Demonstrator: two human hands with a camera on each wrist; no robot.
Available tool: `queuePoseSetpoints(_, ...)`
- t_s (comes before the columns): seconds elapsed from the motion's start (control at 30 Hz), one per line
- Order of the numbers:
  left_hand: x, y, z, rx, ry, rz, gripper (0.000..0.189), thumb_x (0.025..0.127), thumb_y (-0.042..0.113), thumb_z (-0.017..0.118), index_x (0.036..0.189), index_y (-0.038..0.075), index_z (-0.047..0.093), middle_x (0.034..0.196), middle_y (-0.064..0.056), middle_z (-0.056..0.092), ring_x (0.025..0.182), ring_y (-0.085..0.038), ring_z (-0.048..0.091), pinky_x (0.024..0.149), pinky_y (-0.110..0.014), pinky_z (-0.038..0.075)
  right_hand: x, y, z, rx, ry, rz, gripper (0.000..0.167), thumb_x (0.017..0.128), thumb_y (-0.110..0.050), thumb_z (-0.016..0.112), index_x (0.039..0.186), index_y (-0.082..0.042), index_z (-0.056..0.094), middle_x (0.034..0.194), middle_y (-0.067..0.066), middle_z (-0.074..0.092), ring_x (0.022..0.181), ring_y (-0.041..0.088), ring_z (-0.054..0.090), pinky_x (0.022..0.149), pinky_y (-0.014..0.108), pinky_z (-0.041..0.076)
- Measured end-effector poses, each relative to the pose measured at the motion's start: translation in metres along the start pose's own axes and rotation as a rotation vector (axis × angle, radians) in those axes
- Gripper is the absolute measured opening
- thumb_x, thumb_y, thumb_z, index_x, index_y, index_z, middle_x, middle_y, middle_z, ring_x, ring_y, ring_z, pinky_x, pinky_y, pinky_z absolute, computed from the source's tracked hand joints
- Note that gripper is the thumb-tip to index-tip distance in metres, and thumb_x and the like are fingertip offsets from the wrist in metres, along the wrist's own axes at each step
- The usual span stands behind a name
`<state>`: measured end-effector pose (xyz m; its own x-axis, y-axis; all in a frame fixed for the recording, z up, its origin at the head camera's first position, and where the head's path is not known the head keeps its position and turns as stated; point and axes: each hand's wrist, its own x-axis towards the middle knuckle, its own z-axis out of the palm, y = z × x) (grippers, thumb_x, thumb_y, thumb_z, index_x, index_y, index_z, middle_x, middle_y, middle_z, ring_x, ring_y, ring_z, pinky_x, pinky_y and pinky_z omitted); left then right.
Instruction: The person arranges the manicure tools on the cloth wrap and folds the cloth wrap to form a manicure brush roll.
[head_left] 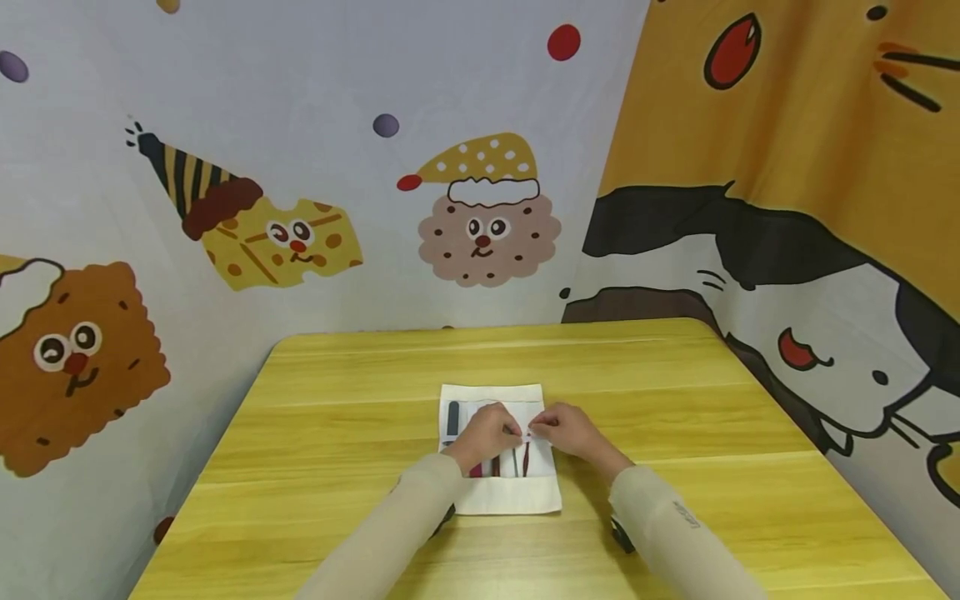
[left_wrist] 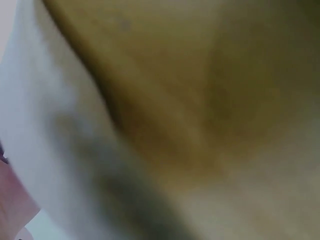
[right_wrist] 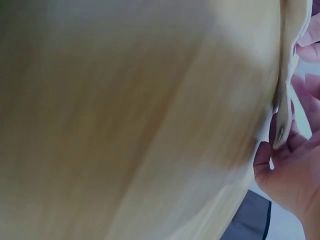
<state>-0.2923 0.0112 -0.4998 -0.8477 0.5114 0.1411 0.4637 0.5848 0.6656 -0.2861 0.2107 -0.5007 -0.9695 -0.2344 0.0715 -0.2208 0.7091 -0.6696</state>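
A cream fabric tool pouch (head_left: 510, 497) lies unfolded on the table, with a pale strip across its middle. In its pockets stand a dark grey flat piece (head_left: 453, 418), a maroon piece, a slim grey tool (head_left: 515, 462) and a dark red thin tool (head_left: 526, 460). My left hand (head_left: 486, 432) reaches over the middle, fingertips curled and pinching the pouch's strip near the slim tools. From the right side, my right hand (head_left: 572, 429) pinches the pouch fabric just across from the left fingertips. In the right wrist view, its fingers curl at a cloth edge with a metal snap (right_wrist: 281, 132).
The wood-grain table (head_left: 337, 417) extends around the pouch on all sides. Behind it hangs a printed cloth (head_left: 300, 100) with cartoon figures. Blurred sleeve fabric (left_wrist: 55, 110) and table fill most of the left wrist view.
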Motion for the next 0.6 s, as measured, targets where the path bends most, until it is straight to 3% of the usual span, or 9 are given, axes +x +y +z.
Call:
queuePoseSetpoints(0.17, 0.002, -0.001, -0.012, -0.066, 0.008, -0.048, 0.008, 0.09, 0.012, 0.074, 0.096, 0.006, 0.076, 0.093, 0.0, 0.06, 0.083, -0.013, 0.055, 0.075, -0.03, 0.049, -0.011, 0.007, -0.016, 0.056, 0.063, 0.105, 0.024, 0.095, -0.016, 0.066, 0.115, -0.002, 0.072, 0.109, 0.012, 0.07, 0.101, 0.029, 0.064, 0.086, 0.045, 0.052)
queuePoseSetpoints(0.37, 0.007, -0.02, -0.048, -0.068, 0.112, -0.09, 0.02, 0.092, 0.011, 0.072, 0.108, 0.0, 0.072, 0.106, -0.011, 0.063, 0.098, -0.027, 0.058, 0.087, -0.042, 0.049, -0.027, 0.011, -0.03, 0.087, 0.05, 0.222, 0.035, 0.097, -0.019, 0.064, 0.124, 0.004, 0.064, 0.114, 0.017, 0.067, 0.101, 0.03, 0.062, 0.08, 0.041, 0.053)
queuePoseSetpoints(0.5, 0.01, -0.04, -0.067, -0.038, 0.172, -0.153, 0.027, 0.091, 0.009, 0.072, 0.114, -0.004, 0.07, 0.114, -0.017, 0.063, 0.108, -0.034, 0.058, 0.093, -0.047, 0.049, -0.035, 0.007, -0.031, 0.208, 0.042, 0.312, 0.038, 0.095, -0.016, 0.065, 0.124, 0.008, 0.061, 0.097, 0.015, 0.068, 0.08, 0.023, 0.063, 0.065, 0.034, 0.052)
queuePoseSetpoints(0.6, 0.009, -0.053, -0.074, -0.041, 0.178, -0.2, 0.029, 0.09, 0.007, 0.071, 0.117, -0.006, 0.068, 0.119, -0.021, 0.061, 0.111, -0.038, 0.057, 0.096, -0.048, 0.048, -0.037, 0.005, -0.028, 0.308, 0.034, 0.369, 0.035, 0.093, -0.011, 0.065, 0.121, 0.009, 0.06, 0.08, 0.013, 0.064, 0.066, 0.02, 0.059, 0.056, 0.03, 0.049)
